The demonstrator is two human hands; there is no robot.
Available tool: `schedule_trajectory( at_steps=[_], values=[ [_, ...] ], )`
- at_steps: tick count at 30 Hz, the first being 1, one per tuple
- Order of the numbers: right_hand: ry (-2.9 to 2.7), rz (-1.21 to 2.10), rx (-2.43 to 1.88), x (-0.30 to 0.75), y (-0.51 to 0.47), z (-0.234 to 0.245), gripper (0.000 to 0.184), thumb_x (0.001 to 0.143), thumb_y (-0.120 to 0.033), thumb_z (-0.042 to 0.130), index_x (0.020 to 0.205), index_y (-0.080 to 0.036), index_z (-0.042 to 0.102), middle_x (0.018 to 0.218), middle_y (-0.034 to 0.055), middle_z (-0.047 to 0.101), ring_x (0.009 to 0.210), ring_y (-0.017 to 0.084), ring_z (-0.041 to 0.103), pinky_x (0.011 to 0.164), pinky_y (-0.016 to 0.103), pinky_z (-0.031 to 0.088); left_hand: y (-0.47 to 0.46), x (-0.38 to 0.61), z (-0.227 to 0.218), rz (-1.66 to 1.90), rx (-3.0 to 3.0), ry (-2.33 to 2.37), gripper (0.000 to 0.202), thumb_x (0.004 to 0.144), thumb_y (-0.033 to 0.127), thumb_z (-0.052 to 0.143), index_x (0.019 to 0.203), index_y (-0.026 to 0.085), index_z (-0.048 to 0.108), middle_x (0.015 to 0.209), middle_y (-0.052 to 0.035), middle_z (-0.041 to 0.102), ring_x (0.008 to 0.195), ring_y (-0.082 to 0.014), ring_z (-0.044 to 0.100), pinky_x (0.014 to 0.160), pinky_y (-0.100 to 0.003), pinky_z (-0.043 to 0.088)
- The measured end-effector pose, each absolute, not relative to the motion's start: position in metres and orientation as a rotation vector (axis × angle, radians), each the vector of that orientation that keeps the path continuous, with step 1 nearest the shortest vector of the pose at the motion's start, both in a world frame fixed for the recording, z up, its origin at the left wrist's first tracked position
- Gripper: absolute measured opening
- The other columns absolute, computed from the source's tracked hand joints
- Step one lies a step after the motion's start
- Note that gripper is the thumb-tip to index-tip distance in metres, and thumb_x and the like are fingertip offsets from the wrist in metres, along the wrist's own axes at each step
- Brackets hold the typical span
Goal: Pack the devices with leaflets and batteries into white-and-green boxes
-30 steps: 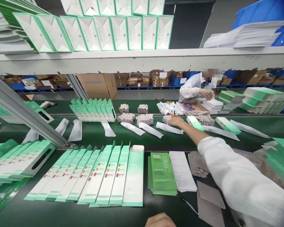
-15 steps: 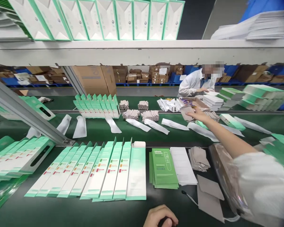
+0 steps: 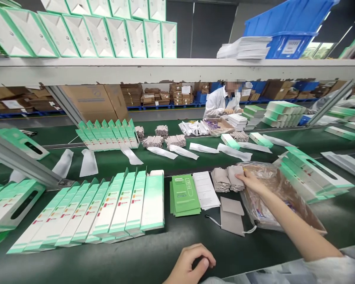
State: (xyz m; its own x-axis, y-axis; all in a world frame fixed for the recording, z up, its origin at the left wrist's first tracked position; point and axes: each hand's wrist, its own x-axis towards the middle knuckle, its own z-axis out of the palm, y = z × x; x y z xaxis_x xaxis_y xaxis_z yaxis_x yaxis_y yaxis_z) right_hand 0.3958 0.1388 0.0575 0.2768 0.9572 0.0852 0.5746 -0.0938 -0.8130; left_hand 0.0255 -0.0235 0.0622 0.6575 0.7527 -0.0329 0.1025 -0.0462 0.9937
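Loosely curled, the left hand (image 3: 189, 262) rests near the lower edge of the view on the matte green counter (image 3: 121, 265), fingers folded almost shut around nothing visible, its wrist cut off by the frame. The right hand (image 3: 251, 182) reaches out with fingers extended, their tips on the nearer stack of soft grey felt pouches (image 3: 235, 177); whether they pinch the felt is hard to make out. A second felt stack (image 3: 220, 180) lies just beside it. To the right, a crinkled clear plastic bag (image 3: 273, 189) slumps on the counter, its brownish contents blurred behind glare. Two flat grey pouches with a thin cord (image 3: 231, 216) lie just below the stacks, near glossy green booklets (image 3: 185, 195) and white leaflets (image 3: 205, 190). Further left, overlapping mint-and-white cartons (image 3: 121, 205) lie in a slanted row.
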Motion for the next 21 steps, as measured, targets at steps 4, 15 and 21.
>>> schedule_trajectory(
  at_steps=[4, 15, 21],
  values=[
    [-1.501, 0.408, -1.847, 0.390, 0.143, 0.051, 0.025, 0.077, -0.031, 0.056, 0.095, -0.014, 0.064, 0.086, 0.0119, 0.072, 0.084, 0.028, 0.068, 0.082, 0.044, 0.053, -0.031, 0.026, 0.061, 0.675, 1.518, 0.731, 0.034, 0.097, 0.040, 0.048, 0.091, 0.015, 0.071, 0.086, -0.0082, 0.069, 0.083, -0.0182, 0.064, 0.079, -0.027, 0.046],
    [-2.075, 0.049, -1.791, 0.355, 0.038, 0.030, 0.027, 0.088, -0.024, 0.048, 0.109, -0.017, 0.065, 0.113, 0.0164, 0.068, 0.104, 0.032, 0.064, 0.090, 0.047, 0.050, -0.030, 0.040, 0.055, 0.562, 1.414, 0.831, 0.023, 0.096, 0.025, 0.047, 0.093, 0.017, 0.068, 0.091, -0.0049, 0.069, 0.087, -0.0170, 0.064, 0.081, -0.026, 0.047],
    [-2.334, 0.100, -1.690, 0.338, 0.022, 0.021, 0.042, 0.082, -0.016, 0.057, 0.124, -0.016, 0.058, 0.113, 0.0149, 0.067, 0.105, 0.031, 0.062, 0.091, 0.048, 0.049, -0.006, 0.063, 0.056, 0.359, 2.343, 0.926, 0.038, 0.090, 0.012, 0.052, 0.127, 0.021, 0.052, 0.124, -0.0058, 0.061, 0.113, -0.0230, 0.054, 0.096, -0.036, 0.046]
  ],
)
